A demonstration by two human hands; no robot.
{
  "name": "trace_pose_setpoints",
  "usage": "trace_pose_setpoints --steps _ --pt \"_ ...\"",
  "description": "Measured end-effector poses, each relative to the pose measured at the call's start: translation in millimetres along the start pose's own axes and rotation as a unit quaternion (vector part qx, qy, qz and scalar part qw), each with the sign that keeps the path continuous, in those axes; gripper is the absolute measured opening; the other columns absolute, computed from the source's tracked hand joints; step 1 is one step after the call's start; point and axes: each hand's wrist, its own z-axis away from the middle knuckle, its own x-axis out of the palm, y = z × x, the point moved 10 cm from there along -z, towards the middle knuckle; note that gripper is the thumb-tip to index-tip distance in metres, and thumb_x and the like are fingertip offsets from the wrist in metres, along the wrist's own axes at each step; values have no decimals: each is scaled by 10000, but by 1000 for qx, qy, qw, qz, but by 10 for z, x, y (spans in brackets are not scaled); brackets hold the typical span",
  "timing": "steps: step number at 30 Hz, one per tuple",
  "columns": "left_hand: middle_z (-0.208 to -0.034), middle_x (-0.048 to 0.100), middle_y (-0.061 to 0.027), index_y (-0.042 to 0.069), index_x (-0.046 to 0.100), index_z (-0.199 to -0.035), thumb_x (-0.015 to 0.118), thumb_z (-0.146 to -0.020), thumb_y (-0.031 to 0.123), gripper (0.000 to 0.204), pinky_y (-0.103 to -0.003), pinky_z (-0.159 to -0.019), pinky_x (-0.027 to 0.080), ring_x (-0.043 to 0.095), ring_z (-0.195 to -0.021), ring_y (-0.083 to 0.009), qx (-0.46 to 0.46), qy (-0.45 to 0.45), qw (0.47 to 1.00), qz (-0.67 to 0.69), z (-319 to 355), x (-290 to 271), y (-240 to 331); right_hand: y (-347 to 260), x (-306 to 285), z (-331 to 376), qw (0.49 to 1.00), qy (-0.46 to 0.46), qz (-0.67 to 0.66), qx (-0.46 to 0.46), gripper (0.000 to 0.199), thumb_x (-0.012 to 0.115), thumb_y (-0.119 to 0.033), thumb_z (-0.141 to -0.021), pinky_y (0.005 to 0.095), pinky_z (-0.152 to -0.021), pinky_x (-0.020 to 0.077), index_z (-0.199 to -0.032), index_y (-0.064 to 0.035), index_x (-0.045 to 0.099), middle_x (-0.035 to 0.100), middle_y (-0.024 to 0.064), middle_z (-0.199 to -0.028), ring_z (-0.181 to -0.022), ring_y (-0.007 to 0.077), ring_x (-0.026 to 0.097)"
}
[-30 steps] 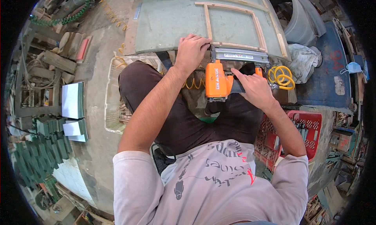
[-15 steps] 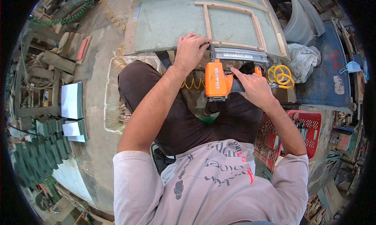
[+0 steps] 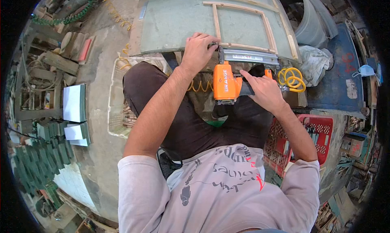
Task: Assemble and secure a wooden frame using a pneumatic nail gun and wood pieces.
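Note:
An orange pneumatic nail gun [image 3: 224,83] is gripped by my right hand [image 3: 264,89], whose fingers wrap its dark handle. The gun's nose points away from me, at the near left corner of a wooden frame [image 3: 246,45]. This four-sided frame of thin strips lies on a pale green board [image 3: 174,28]. At that same corner my left hand [image 3: 198,50] is closed, thumb and fingers pinching close to the wood and the gun's nose. What lies between those fingertips is hidden. The gun's silver magazine [image 3: 250,57] runs rightward along the board's near edge.
A coiled yellow air hose [image 3: 291,79] hangs at the gun's right. To the left stands a white plastic crate [image 3: 115,115] holding wood pieces; a red crate [image 3: 321,131] stands to the right. A blue panel [image 3: 335,76] and a curved grey sheet [image 3: 315,20] lie farther right.
Almost nothing differs. The whole view has shifted very slightly; both hands and the nail gun keep their places at the frame's corner.

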Motion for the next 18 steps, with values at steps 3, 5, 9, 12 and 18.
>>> trace_pose_setpoints --steps 3,5,9,12,18 --pt "-969 705 -76 104 721 -1020 699 -813 124 210 -396 -882 479 609 -974 -286 2 7 1000 -2 -3 0 -6 9 43 10 1000 -10 6 -1 865 796 -167 -677 352 -773 514 -1430 -91 379 672 87 -901 -832 250 660" --pt "-965 706 -75 102 722 -1017 701 -813 125 207 -395 -878 483 611 -967 -284 8 11 1000 -3 3 -1 4 4 48 11 1000 -11 10 -1 861 796 -168 -678 352 -771 514 -1428 -89 380 671 86 -897 -830 249 660" --pt "-954 708 -71 101 722 -1012 708 -807 132 208 -394 -873 487 614 -960 -283 7 15 1000 -6 13 -12 7 1 50 12 1000 -16 13 -1 850 792 -168 -681 352 -766 513 -1422 -83 385 670 84 -888 -826 249 659" --pt "-951 709 -69 98 721 -1012 712 -801 137 215 -393 -876 489 614 -961 -282 9 20 1000 -6 8 -4 3 0 38 12 1000 -14 10 0 837 784 -161 -686 352 -762 511 -1420 -83 388 670 86 -885 -824 248 659" --pt "-994 685 -37 136 721 -1008 652 -811 125 209 -415 -879 431 573 -1043 -263 -8 10 1000 17 22 37 -62 -7 14 3 1000 6 4 -6 791 766 -139 -694 354 -747 508 -1397 -78 409 670 97 -876 -819 258 659"
